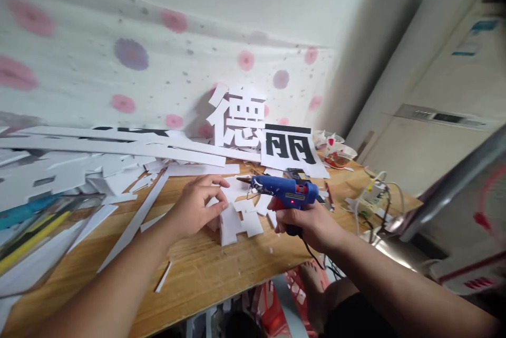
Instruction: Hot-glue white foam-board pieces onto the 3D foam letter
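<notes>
My right hand (306, 222) is wrapped round the handle of a blue hot glue gun (284, 191), its nozzle pointing left over a white foam cut-out piece (237, 219) on the wooden table (205, 269). My left hand (197, 203) rests on the left side of that white piece, fingers curled and pressing it. The gun's black cord hangs down off the table edge beneath my right wrist.
A white cut-out character (239, 116) and a printed sheet with a black character (290, 148) lean at the back. White foam strips and offcuts (98, 158) pile on the left. A clear container with pens (35, 227) sits far left. A power strip with cables (373, 195) lies right.
</notes>
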### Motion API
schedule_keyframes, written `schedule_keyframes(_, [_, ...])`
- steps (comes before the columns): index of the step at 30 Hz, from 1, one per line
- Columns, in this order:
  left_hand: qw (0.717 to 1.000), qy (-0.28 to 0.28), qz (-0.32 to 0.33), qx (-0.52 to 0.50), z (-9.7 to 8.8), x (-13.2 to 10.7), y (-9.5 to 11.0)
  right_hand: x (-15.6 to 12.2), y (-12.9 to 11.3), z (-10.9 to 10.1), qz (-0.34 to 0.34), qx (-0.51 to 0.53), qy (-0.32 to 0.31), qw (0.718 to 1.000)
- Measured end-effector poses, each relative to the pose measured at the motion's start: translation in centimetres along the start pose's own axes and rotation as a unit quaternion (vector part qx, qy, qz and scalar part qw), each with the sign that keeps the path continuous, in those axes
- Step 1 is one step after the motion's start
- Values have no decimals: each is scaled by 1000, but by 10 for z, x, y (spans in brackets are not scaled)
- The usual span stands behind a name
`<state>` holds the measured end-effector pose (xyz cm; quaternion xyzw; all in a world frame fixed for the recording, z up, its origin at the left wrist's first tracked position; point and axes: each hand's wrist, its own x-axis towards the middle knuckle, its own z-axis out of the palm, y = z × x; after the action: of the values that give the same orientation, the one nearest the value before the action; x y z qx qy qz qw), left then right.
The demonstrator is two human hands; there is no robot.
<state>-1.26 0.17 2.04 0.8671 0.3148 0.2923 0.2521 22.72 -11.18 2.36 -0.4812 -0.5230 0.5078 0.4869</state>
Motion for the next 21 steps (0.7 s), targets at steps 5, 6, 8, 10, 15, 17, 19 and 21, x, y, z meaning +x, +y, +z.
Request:
schedule_keyframes(5, [986, 39, -48, -158, -3, -2, 2, 5, 11, -17, -3, 14, -29, 999])
schedule_keyframes(6, [984, 47, -46, -168, -2, -3, 3, 5, 11, -21, -1, 12, -34, 999])
schedule_keyframes(8, [982, 65, -34, -175, 1, -5, 6, 6, 9, -26, 17, -3, -37, 999])
schedule_keyframes(10, [982, 79, -14, -173, 5, -5, 7, 7, 6, -27, 40, -20, -32, 998])
schedule_keyframes(15, [981, 92, 9, -171, 9, -4, 6, 8, 0, -18, 35, -59, -31, 997])
schedule_keyframes(17, [981, 88, 15, -174, 9, -3, 5, 7, -1, -12, 18, -72, -33, 997])
schedule_keyframes(19, [980, 85, 22, -177, 9, -3, 5, 5, -1, -8, 1, -83, -31, 996])
schedule_keyframes(21, [980, 82, 26, -180, 9, -4, 5, 2, -2, -6, -3, -99, -25, 995])
